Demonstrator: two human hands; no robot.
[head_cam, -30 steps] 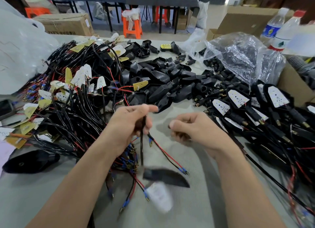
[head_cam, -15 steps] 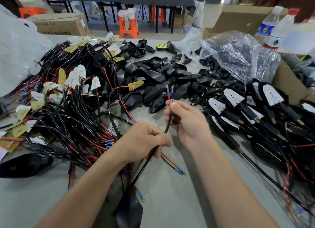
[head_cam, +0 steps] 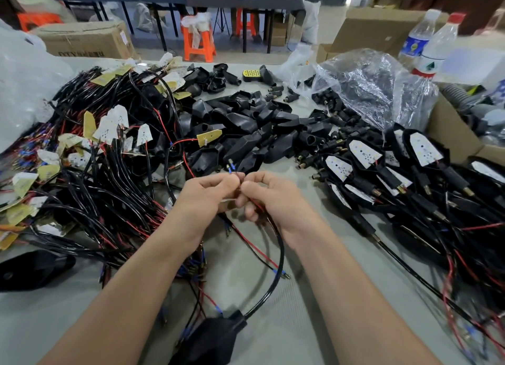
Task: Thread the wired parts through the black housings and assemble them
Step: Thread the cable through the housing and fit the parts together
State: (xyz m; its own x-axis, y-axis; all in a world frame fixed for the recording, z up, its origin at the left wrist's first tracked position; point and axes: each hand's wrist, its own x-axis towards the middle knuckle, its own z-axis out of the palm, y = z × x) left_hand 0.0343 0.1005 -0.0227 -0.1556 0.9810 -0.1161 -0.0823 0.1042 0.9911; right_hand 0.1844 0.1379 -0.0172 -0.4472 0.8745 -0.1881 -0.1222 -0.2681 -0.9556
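Left hand [head_cam: 207, 198] and right hand [head_cam: 276, 200] pinch cable [head_cam: 279, 258] above bare table [head_cam: 314, 323] strip.

one head-worn wide-angle view, looking forward and down, close over the hands [head_cam: 246, 198] and table [head_cam: 314, 323]

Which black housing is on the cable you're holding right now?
The black housing between the forearms, at the frame's bottom edge: the black cable leaves its neck and loops up to the right hand.

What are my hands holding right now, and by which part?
Both the left hand and right hand pinch the black cable at its free end, by the thin blue-tipped leads.
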